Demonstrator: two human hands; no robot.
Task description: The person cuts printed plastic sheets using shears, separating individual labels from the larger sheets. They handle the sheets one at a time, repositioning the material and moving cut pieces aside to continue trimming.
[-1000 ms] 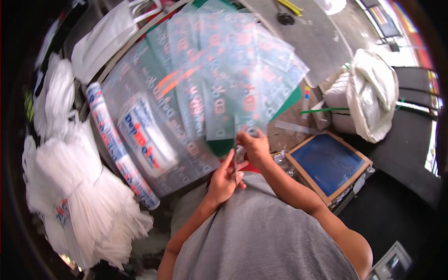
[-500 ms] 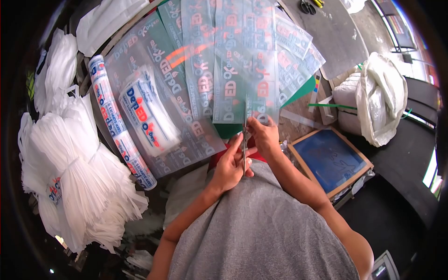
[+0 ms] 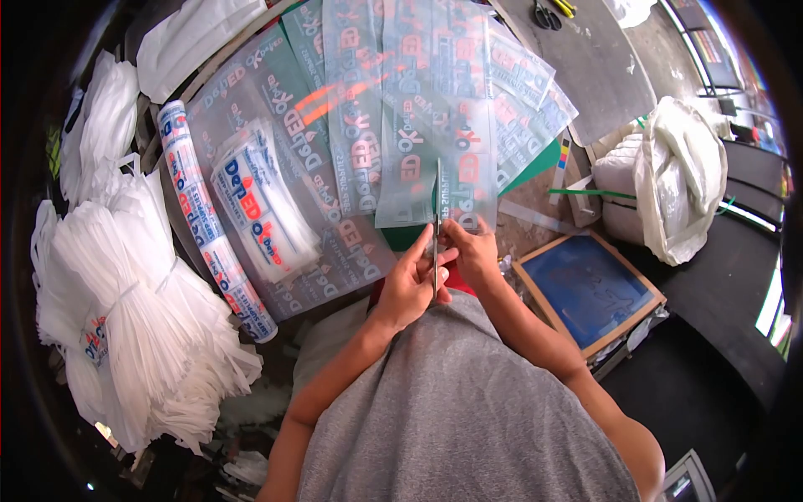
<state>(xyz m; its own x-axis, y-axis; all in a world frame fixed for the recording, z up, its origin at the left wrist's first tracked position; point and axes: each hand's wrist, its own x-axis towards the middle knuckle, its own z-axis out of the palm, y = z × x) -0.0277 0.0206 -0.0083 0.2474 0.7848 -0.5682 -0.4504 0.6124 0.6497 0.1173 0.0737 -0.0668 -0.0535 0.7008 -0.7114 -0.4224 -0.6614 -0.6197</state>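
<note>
Several translucent printed plastic sheets [image 3: 410,109] lie fanned out over a green mat [image 3: 532,171]. Seen nearly edge-on, a pair of scissors [image 3: 437,197] points up into the lower edge of the front sheet. My left hand [image 3: 410,284] is closed around the lower part of the scissors. Close beside it, my right hand [image 3: 470,249] pinches the sheet's bottom edge just right of the blades. The sheet parts along the blade line, its left portion sitting slightly apart from the right one.
At the left are a printed roll [image 3: 201,205], a stack of printed bags [image 3: 263,205] and bundled white bags [image 3: 138,309]. To the right lie a wood-framed blue board [image 3: 587,289] and a white sack [image 3: 682,180]. Black-handled scissors [image 3: 547,15] rest at the top.
The sheet's left portion has shifted slightly left and down, away from the blade line. More of the scissor blades shows. The whole view has moved slightly.
</note>
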